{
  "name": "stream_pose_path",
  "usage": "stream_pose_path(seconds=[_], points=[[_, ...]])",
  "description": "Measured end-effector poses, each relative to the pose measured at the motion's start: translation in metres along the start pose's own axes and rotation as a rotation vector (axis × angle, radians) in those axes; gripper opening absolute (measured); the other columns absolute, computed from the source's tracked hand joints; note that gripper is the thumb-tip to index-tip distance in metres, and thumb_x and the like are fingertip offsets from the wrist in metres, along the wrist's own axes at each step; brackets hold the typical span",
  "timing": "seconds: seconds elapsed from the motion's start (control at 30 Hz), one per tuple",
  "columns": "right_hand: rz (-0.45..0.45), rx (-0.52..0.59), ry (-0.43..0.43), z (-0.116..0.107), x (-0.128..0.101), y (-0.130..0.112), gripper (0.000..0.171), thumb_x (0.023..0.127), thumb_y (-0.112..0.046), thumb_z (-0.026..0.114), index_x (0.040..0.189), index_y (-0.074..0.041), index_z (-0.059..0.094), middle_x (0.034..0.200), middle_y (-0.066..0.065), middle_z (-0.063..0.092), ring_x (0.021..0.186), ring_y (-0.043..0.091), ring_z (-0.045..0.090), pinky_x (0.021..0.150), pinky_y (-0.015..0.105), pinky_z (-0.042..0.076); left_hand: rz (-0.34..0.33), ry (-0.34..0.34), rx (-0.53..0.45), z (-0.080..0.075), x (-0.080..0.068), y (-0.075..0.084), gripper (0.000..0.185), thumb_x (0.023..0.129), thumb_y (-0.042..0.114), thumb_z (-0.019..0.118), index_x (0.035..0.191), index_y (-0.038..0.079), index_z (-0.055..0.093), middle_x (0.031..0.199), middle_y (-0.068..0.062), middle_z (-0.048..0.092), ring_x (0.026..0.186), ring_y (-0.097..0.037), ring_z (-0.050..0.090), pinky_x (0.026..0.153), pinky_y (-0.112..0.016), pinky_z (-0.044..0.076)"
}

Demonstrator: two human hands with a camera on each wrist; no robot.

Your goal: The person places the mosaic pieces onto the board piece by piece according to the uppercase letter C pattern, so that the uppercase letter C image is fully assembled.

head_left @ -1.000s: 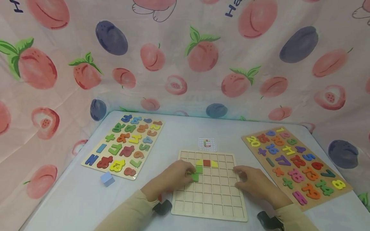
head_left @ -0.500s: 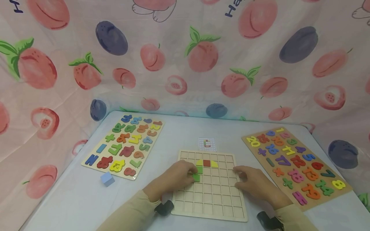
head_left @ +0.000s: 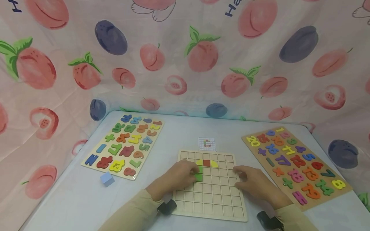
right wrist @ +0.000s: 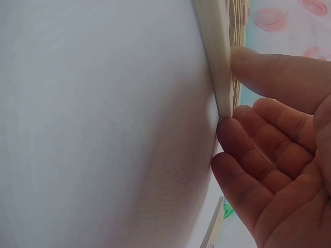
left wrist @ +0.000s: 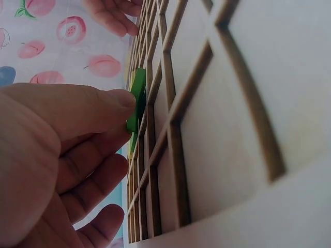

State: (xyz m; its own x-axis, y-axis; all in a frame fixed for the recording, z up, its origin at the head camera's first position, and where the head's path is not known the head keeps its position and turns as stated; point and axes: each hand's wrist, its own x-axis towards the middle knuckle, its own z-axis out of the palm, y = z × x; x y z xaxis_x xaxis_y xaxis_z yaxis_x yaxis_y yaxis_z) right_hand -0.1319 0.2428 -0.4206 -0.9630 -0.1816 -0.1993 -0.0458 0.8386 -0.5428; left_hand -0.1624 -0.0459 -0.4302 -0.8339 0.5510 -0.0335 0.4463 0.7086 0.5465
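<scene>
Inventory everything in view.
Grid board: 1, pale wood, centre
Square tiles: 2, green, grid's left
Small pieces: 2, yellow, grid's upper part
Square tile: 1, red, between those
Pattern card: 1, white, beyond grid
Number boards: 2, multicoloured, left and right
Cube: 1, blue, near left board
Table: 1, white, underneath
Fruit-print cloth: 1, pink, behind
Sleeves: 2, beige, forearms
Wrist devices: 2, black, wrists
Left hand: 1, pinching green tile
Right hand: 1, at grid's right edge
</scene>
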Motion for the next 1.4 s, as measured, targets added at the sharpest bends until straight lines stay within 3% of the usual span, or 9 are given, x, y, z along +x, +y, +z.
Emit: stream_pose_path(seconds=[0.9, 1.23, 1.4], points=[[0.008, -0.029, 0.002, 0.001, 0.0, 0.0, 0.057, 0.081, -0.022, 0.08, 0.133, -0.006, 0.061, 0.13, 0.018, 0.062, 0.119, 0.038, 0.058, 0.101, 0.057, 0.043, -0.026, -0.009, 0.016, 0.002, 0.004, 0.002, 0.022, 0.085, 0.013, 0.077, 0.107, 0.013, 0.073, 0.098, 0.008, 0.067, 0.095, -0.01, 0.057, 0.087, -0.029, 0.05], [-0.004, -0.03, 0.005, 0.0, 0.001, 0.0, 0.057, 0.081, -0.022, 0.08, 0.133, -0.006, 0.061, 0.131, 0.019, 0.062, 0.119, 0.038, 0.058, 0.1, 0.058, 0.043, -0.068, -0.024, -0.036, -0.007, 0.0, -0.003, 0.029, 0.086, 0.013, 0.075, 0.115, 0.012, 0.071, 0.113, 0.003, 0.067, 0.111, -0.017, 0.06, 0.095, -0.033, 0.049], [0.009, -0.024, 0.001, 0.001, 0.001, 0.0, 0.058, 0.081, -0.022, 0.08, 0.133, -0.006, 0.061, 0.132, 0.019, 0.061, 0.12, 0.039, 0.058, 0.101, 0.058, 0.042, -0.097, -0.029, -0.014, -0.011, -0.003, -0.006, 0.031, 0.088, 0.016, 0.075, 0.118, 0.012, 0.071, 0.117, 0.0, 0.066, 0.113, -0.02, 0.059, 0.096, -0.036, 0.049]])
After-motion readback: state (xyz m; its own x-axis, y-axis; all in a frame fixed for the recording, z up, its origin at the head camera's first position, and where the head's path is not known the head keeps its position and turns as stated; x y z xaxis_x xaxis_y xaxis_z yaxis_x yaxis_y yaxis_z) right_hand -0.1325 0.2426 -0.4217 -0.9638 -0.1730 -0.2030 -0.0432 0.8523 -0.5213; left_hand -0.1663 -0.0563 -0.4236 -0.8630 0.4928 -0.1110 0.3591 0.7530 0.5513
